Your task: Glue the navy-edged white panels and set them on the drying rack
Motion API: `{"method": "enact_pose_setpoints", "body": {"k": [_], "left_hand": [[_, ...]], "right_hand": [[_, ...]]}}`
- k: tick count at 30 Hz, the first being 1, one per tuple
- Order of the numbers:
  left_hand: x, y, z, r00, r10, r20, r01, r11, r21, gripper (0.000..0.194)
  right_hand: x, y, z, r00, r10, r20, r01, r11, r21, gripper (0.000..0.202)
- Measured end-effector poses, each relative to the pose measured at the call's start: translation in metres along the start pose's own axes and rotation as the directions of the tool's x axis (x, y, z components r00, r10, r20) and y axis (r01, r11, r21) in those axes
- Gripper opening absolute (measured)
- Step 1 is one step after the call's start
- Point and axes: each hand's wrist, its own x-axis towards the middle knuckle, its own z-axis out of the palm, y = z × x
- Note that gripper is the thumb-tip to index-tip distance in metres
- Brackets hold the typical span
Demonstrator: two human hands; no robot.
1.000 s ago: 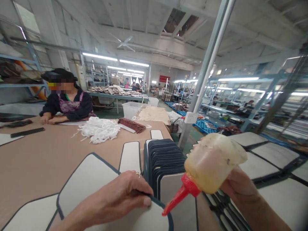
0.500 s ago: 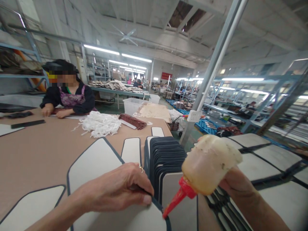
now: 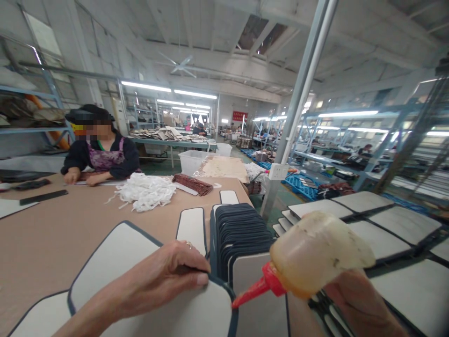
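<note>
1. Brown table point(image 3: 35, 243): a stack point(image 3: 242, 229) stands near, likely for reach.
2. My left hand point(image 3: 157, 281) pinches a panel point(image 3: 182, 309) by its edge, apparently steadying it.
3. My right hand point(image 3: 354, 295) clasps the bottle point(image 3: 315, 252), nozzle point(image 3: 250, 291) angled down to its corner.

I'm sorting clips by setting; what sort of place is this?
Probably a factory workshop: many dark-edged panels stand stacked on the work table, a co-worker is at its far side, and tube lights hang farther back.
</note>
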Motion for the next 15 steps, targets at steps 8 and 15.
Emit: {"method": "enact_pose_setpoints", "body": {"k": [8, 15], "left_hand": [[-0.006, -0.016, 0.01, 0.99, -0.12, -0.069, 0.118, 0.993, -0.033, 0.038], [-0.011, -0.017, 0.014, 0.978, -0.165, -0.123, 0.159, 0.985, -0.062, 0.04]], "right_hand": [[-0.005, -0.003, 0.008, 0.993, -0.116, 0.027, 0.117, 0.993, -0.011, 0.061], [-0.007, -0.003, 0.005, 0.986, -0.146, 0.084, 0.15, 0.988, -0.038, 0.058]]}}
